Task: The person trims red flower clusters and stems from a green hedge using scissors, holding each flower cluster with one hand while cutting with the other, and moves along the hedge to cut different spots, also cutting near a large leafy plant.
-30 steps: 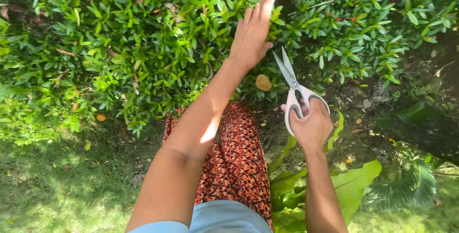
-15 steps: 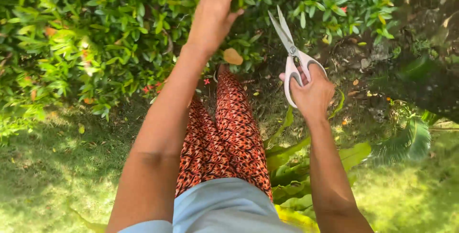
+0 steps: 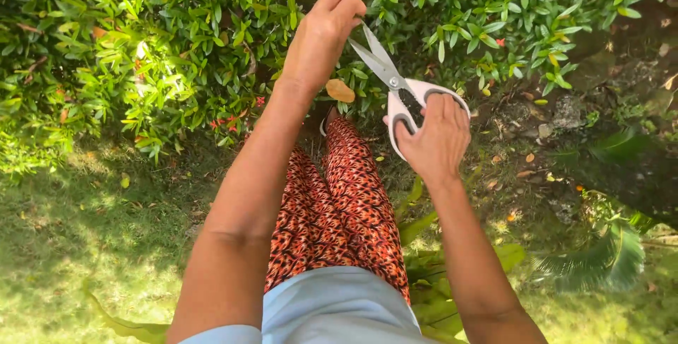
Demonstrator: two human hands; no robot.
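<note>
My right hand [image 3: 436, 135] grips white-handled scissors [image 3: 395, 84] with the metal blades pointing up and left toward the shrub. My left hand [image 3: 323, 30] reaches into the green leafy shrub [image 3: 176, 40], fingers curled closed at a stem or leaves right by the blade tips; what it pinches is hidden. A dry yellow leaf [image 3: 340, 90] hangs just below that hand. My legs in red patterned trousers [image 3: 339, 210] stretch toward the shrub's base.
Grass [image 3: 78, 245] in patchy sunlight lies at the left. Broad green leaves [image 3: 438, 294] and a palm frond [image 3: 607, 259] lie at the right. Bare soil with stones [image 3: 558, 111] sits under the shrub's right side. Small red flowers dot the foliage.
My left hand went from open and flat against the foliage to curled closed inside it. The scissors moved up and left, closer to that hand.
</note>
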